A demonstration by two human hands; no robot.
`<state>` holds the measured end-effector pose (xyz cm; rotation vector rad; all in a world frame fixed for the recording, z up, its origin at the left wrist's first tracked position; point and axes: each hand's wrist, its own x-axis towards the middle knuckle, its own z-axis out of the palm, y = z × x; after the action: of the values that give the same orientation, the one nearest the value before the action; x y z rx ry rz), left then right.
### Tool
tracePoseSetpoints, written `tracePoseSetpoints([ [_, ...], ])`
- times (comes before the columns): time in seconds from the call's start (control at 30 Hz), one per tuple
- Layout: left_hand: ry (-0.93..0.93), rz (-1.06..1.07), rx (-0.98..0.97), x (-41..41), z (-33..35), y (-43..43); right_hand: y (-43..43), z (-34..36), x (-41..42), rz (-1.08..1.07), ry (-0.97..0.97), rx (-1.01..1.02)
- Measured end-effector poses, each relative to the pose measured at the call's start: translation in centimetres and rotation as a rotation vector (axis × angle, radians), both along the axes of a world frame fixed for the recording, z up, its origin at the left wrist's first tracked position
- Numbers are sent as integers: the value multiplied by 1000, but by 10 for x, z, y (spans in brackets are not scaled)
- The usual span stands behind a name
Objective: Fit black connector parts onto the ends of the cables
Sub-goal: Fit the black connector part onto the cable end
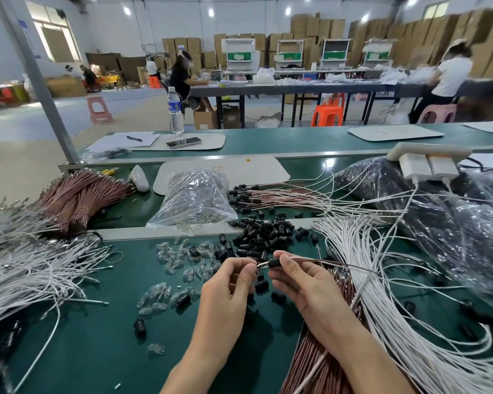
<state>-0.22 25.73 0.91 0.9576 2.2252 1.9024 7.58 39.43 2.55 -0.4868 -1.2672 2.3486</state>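
Observation:
Over the green table (103, 331), my right hand (299, 277) pinches a black connector part (274, 263) with a brown cable (333, 263) running out of it to the right. My left hand (228, 282) pinches the metal terminal end (262, 264) of the cable just left of the connector. A heap of loose black connector parts (261, 237) lies right behind my hands. Bundles of white cables (382, 280) and brown cables (319, 362) lie under and to the right of my right arm.
Small clear glass bulbs (177, 260) are scattered left of my hands. More white cables (26, 268) pile at the left, brown bundles (77, 194) behind them. A clear bag (195, 197) and finished cables (268, 196) lie farther back. Large plastic bags (444, 223) fill the right.

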Motion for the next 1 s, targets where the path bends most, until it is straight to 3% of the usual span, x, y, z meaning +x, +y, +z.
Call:
tracePoseSetpoints([
  [1.0,30,-28,-67,0,-1,-2,0,-1,4,139,60,-83],
])
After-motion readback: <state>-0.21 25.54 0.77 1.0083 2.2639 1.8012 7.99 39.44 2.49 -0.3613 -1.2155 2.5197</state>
